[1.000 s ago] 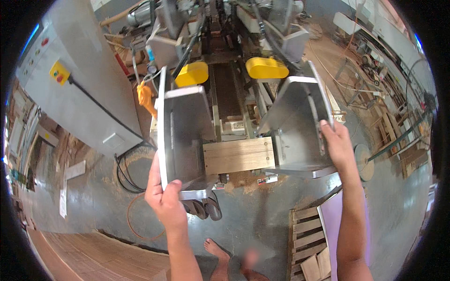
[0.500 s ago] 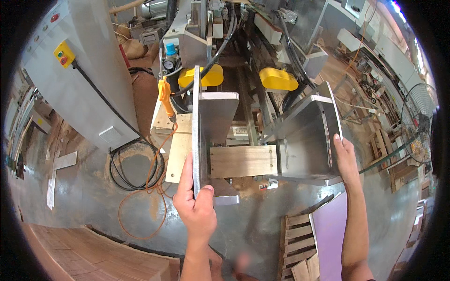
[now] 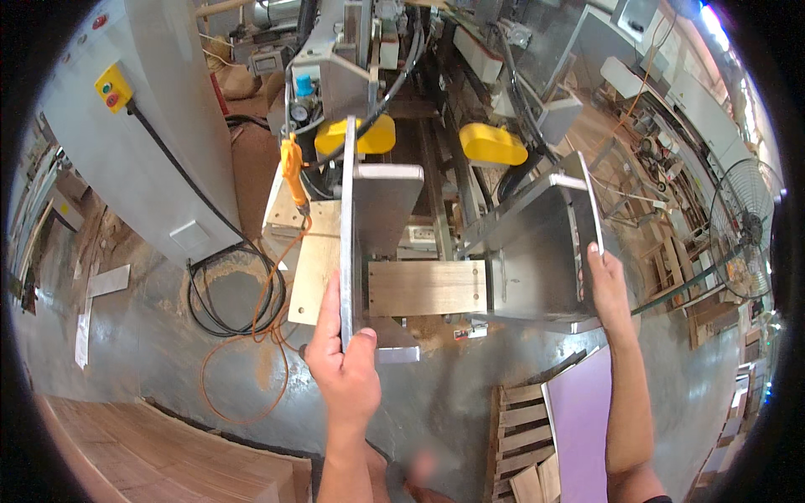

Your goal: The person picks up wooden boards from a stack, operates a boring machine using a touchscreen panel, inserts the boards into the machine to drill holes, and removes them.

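On metal brackets [image 3: 537,268], left hand [image 3: 345,373], right hand [image 3: 610,292] gripping, latter partly hidden.

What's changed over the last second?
The left metal bracket and left hand have shifted rightward in the picture, uncovering a pale board to their left; the view also moved. Nothing was grabbed or released: the right hand stays on the right metal bracket, and the wooden panel remains between both brackets.

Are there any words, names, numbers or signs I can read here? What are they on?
None that can be read.
Round gauge: face too small to read.
Yellow button box on the grey cabinet: any markings too small.
Left metal bracket, right metal bracket: no writing shows.
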Available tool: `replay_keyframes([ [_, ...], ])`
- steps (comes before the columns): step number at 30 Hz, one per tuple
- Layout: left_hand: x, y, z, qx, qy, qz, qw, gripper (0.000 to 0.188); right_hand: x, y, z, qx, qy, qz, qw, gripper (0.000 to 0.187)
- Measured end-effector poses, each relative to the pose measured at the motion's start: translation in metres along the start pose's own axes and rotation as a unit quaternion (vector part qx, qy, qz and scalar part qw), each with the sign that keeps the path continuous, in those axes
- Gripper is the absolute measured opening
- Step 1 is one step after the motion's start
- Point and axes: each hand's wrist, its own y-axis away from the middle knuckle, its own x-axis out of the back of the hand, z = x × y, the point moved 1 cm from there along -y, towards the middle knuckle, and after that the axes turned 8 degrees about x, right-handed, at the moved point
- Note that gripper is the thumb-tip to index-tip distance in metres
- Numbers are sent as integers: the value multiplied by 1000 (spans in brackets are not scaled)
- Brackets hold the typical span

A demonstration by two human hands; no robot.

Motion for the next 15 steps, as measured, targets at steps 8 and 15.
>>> replay_keyframes([
  [8,6,-3,2,34,1,-49,998,70,3,3,-12,44,146,35,988,53],
  [15,10,-9,14,43,-110,-84,989,74,4,1,-14,30,215,45,975,60],
])
